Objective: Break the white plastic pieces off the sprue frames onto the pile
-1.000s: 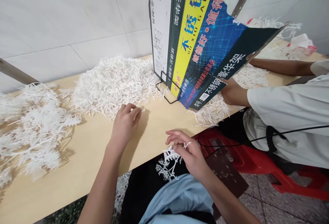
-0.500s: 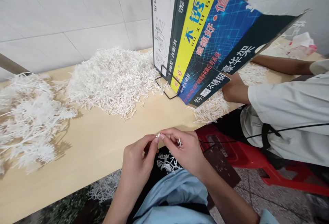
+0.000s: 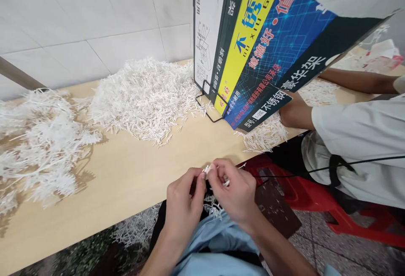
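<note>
My left hand (image 3: 185, 196) is closed in a pinch, thumb and forefinger on a small bunch of thin white plastic pieces (image 3: 206, 169). Against it, the fingertips of my right hand (image 3: 236, 191) are pinched too. A white branched plastic sprig pokes out from the curled fingers of the right hand. Both hands are just off the front edge of the table, above my lap. More white branched sprigs (image 3: 215, 209) lie on my lap, partly hidden by the right hand. A large heap of short white sticks (image 3: 145, 98) rests on the table beyond the hands.
Branched white plastic (image 3: 47, 141) is piled at the left of the table (image 3: 133, 164). A tall printed cardboard box (image 3: 253, 56) stands at the right beside a black wire stand (image 3: 215, 117). Past it, a co-worker's arms (image 3: 297, 111) reach over another white pile. A red stool (image 3: 297, 189) is below.
The view has shifted slightly left, so the scene appears further right. The fingers of my right hand have changed position at the pinched pieces, and more white tips show between the hands.
</note>
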### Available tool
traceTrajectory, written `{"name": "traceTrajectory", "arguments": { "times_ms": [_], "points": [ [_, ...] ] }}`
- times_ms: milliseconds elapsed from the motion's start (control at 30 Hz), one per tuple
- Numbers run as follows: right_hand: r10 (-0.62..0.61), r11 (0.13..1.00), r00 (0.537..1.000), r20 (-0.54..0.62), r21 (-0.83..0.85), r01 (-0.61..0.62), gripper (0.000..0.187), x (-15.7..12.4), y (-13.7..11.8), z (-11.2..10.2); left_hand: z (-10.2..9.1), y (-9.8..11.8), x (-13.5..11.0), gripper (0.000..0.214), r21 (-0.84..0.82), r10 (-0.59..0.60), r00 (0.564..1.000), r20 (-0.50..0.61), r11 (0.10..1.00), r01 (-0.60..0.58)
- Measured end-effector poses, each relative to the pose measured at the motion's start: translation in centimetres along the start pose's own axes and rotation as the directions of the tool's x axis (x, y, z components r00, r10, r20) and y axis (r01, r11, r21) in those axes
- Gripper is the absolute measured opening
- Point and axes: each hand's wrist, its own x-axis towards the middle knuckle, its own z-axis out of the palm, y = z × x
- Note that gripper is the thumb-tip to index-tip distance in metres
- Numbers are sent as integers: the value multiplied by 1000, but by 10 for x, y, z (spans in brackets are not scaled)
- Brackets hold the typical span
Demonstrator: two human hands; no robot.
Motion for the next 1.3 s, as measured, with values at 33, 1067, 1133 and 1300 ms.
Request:
{"name": "traceTrajectory", "arguments": {
  "times_ms": [33,1067,1133,1300],
  "points": [
    [68,998,996,-62,-6,-69,11,6,5,-5,0,-2,-1,29,-25,-49,999,3,999,49],
    [-154,949,970,188,303,92,9,-26,-4,15,-52,-43,93,42,184,108,851,-513,983,-14],
    [-170,952,972,164,282,119,9,-27,-5,15,-51,-34,84,35,263,140,857,-497,965,-5],
    [-204,953,972,112,249,172,8,-26,0,20,-13,-25,7,36,-83,-163,984,-77,984,157]
  ]
}}
